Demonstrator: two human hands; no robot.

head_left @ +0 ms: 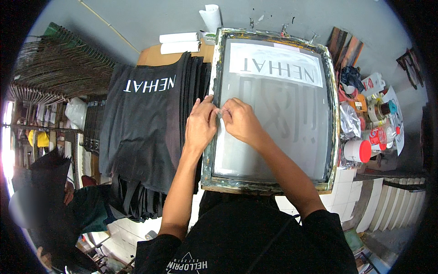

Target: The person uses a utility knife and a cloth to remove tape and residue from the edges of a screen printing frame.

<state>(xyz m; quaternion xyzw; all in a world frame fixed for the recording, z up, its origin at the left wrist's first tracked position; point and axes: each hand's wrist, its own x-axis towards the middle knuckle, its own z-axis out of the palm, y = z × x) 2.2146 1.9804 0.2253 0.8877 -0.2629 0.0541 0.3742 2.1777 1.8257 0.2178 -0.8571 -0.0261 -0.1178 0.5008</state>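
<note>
My left hand (200,124) and my right hand (239,119) meet over the left side of a screen-printing frame (334,114), fingertips pinched together. Between them is a small clear strip (220,112) that looks like tape or film; the fingers hide most of it. The frame's wood is smeared with dried paint, and its grey mesh (269,150) carries faint large stencil shapes. Across the top of the mesh lies a white printed sheet (273,75) with dark lettering. Left of my hands rests a stack of black fabric bags (141,123), the top one printed in white.
White rolls (180,42) lie on a brown board behind the bags. Jars, a red-lidded white tub (357,150) and bottles crowd the right side. Wire drying racks (59,68) stand at the left. Another person (50,205) in dark clothes is at the lower left.
</note>
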